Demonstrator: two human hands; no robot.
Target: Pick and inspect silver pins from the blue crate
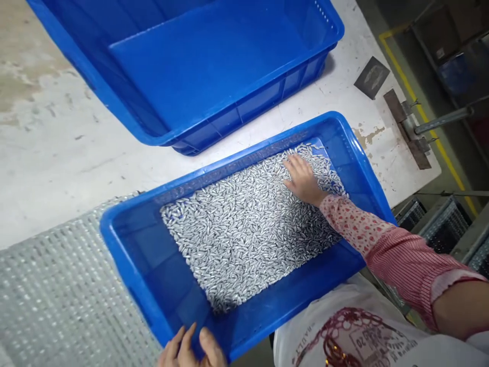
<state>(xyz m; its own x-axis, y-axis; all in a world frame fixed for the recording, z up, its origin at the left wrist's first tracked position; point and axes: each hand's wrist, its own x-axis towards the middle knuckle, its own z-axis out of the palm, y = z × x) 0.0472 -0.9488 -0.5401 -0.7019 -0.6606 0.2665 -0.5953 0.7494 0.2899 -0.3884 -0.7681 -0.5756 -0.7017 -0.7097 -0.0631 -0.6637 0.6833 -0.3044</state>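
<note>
A blue plastic crate (130, 239) lies in front of me, its floor covered with a layer of small shiny metal pieces (244, 229). My right hand (303, 179) rests flat on the pieces at the crate's far right corner, fingers stretched out and spread, the arm in a red patterned sleeve. My left hand (191, 349) grips the crate's near rim at the bottom of the view, fingers curled over the edge.
A second, larger blue crate (214, 122) with nothing in it stands behind on the worn white table (57, 153). A grey bumpy mat (57, 290) lies at the left. Metal brackets (410, 130) sit at the table's right edge, beyond which is floor with a yellow line.
</note>
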